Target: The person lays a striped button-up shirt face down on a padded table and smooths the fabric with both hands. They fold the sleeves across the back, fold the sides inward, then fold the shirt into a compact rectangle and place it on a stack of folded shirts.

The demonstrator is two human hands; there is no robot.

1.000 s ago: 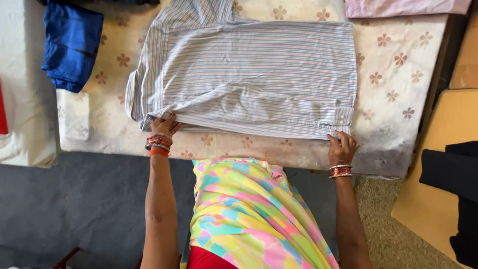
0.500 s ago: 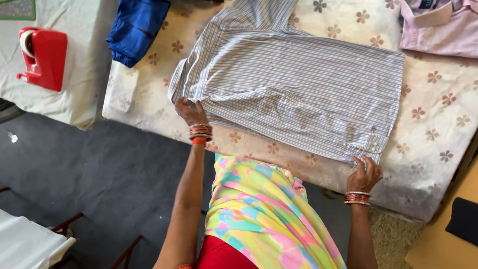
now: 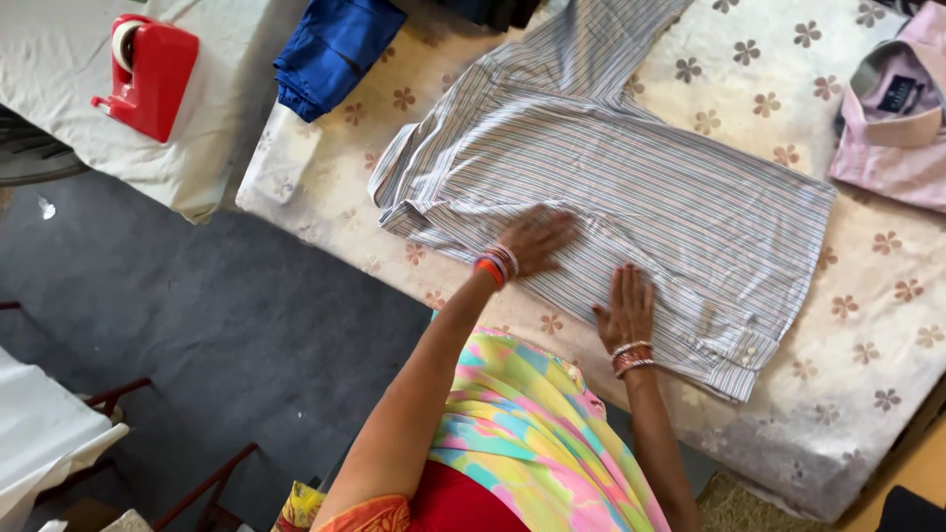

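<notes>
Both hands lie flat on the shirt [image 3: 631,187] as I watch from the head camera. My left hand [image 3: 537,239] is open, palm down, fingers spread toward the middle of the cloth, with orange and white bangles at the wrist. My right hand [image 3: 626,310] is open too, palm pressed to the fabric just beside the left, fingers pointing away from the body, bangles at its wrist as well. Neither hand grips anything.

That shirt, striped in grey and pale tones, is spread across the table [image 3: 867,335], which wears a cream cover printed with brown flowers. One sleeve [image 3: 601,39] runs up toward the far edge. A buttoned cuff [image 3: 734,360] sits at the near right corner of the shirt, close to the right hand.

A blue garment [image 3: 330,49] lies folded at the far left of the table, well apart from the hands. A pink shirt [image 3: 902,118] with a collar rests at the far right edge. Left of the table, on a second surface draped in white cloth [image 3: 79,138], stands a red tape dispenser [image 3: 148,74]. A grey floor [image 3: 227,335] shows below. Bright multicoloured clothing [image 3: 522,443] fills the lower middle of the view, between the two arms.
</notes>
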